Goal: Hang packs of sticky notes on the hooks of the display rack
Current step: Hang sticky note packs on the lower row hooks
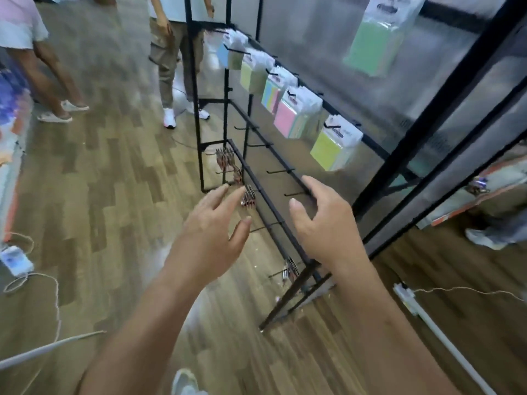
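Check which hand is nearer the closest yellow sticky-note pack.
Right. The right hand sits just below the yellow pack in the view; the left hand is farther, down and left.

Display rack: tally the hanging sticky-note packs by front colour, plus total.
Mint green pack: 1
Blue pack: 1
Lime pack: 1
Striped pastel pack: 1
Pink pack: 1
Yellow pack: 1
Total: 6 front packs; any hung behind them are too blurred to count.
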`<state>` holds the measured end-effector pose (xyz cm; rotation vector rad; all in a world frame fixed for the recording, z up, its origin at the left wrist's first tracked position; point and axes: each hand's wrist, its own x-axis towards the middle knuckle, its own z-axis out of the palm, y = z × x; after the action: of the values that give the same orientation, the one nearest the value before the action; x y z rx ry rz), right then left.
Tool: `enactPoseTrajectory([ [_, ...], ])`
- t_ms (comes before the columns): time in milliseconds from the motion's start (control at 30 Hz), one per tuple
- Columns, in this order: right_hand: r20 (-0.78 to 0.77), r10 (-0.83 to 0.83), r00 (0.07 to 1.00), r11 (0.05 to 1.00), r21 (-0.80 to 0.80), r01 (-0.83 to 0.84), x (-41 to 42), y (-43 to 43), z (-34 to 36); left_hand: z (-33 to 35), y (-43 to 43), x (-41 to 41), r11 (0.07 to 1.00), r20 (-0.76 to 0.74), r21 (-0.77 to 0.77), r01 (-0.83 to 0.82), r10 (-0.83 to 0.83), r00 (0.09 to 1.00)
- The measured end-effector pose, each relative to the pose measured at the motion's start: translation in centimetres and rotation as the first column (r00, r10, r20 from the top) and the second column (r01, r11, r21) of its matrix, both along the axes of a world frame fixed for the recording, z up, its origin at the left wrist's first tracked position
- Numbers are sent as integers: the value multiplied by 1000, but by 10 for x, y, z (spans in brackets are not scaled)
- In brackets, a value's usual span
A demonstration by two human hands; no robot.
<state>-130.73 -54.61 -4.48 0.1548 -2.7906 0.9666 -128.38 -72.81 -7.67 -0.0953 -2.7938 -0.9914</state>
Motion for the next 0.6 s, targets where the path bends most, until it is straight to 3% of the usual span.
enactPoseTrajectory([
  [200,-41,-266,963,964,-37,265,-83,-20,25,10,-20,-123,974,3,-27,226,-226,974],
  [367,-38,-517,855,838,-229,496,-139,-10,30,7,-13,-212,901,80,162,403,-419,904],
  [500,-85,-656,750,716,-385,582,-182,4,28,3,12,-273,818,144,360,449,-525,839],
  [600,-162,-717,678,659,-474,583,-214,12,39,4,32,-316,801,170,339,493,-568,806],
])
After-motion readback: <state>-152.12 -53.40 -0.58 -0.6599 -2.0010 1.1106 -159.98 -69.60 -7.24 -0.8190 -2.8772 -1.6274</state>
